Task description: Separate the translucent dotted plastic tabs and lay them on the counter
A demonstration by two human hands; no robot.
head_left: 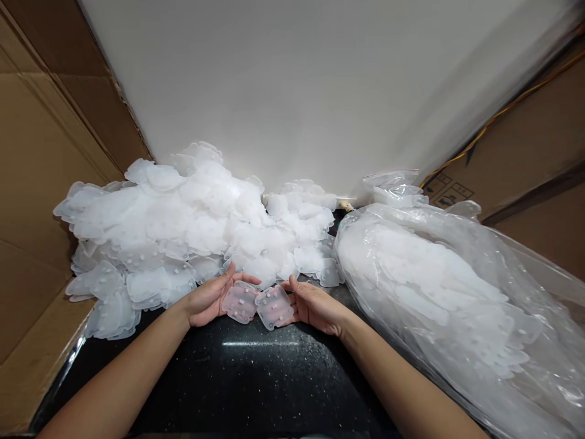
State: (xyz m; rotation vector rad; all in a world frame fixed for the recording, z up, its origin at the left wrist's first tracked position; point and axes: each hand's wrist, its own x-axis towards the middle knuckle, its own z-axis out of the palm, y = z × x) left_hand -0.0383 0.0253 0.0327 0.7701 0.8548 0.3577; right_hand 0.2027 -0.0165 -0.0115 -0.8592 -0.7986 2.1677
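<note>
My left hand [208, 300] holds a translucent white square pad with small bumps [241, 302], thumb on its upper edge. My right hand [315, 305] holds a second, similar pad [274, 306], and the two pads touch edge to edge between my hands. Both hands hover just above a black speckled tabletop [256, 372], right in front of a big loose heap of the same translucent pads [192, 225].
A large clear plastic bag full of the same pads [448, 286] lies at the right, with a smaller sealed bag [393, 186] behind it. Cardboard boxes [41, 183] stand along the left and at the far right [525, 146]. A white wall rises behind.
</note>
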